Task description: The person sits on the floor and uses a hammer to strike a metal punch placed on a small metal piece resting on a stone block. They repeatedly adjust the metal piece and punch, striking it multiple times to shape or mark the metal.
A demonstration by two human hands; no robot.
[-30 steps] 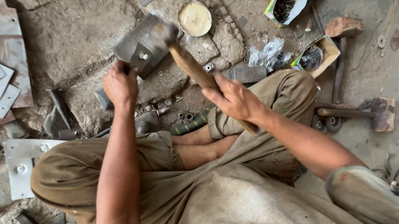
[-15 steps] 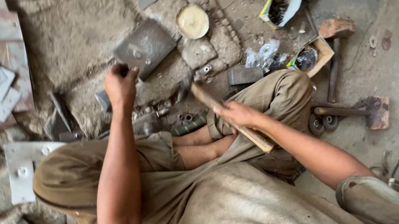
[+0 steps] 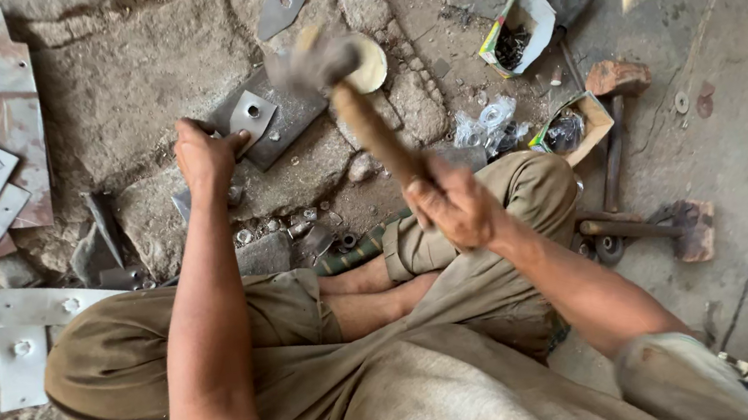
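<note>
A: Where is the small metal plate [image 3: 251, 115]?

B: On the dark steel slab [image 3: 295, 119], at about 11 o'clock from your knees. Your left hand [image 3: 205, 156] pins its near edge, fingertips pressed flat on it.

A: And the hammer [image 3: 347, 87]?

B: Your right hand [image 3: 456, 203] is wrapped tight round the low end of the wooden handle; the blurred head hangs above the slab, toward 12 o'clock.

A: How will they handle?

B: I'd judge the plate thin, stiff, light and sharp-edged, likely to skip, so hold it by the edge farthest from its hole. The hammer looks head-heavy; a low hold suits it. Loose nuts [image 3: 298, 225] lie at 6 o'clock of the slab.
</note>
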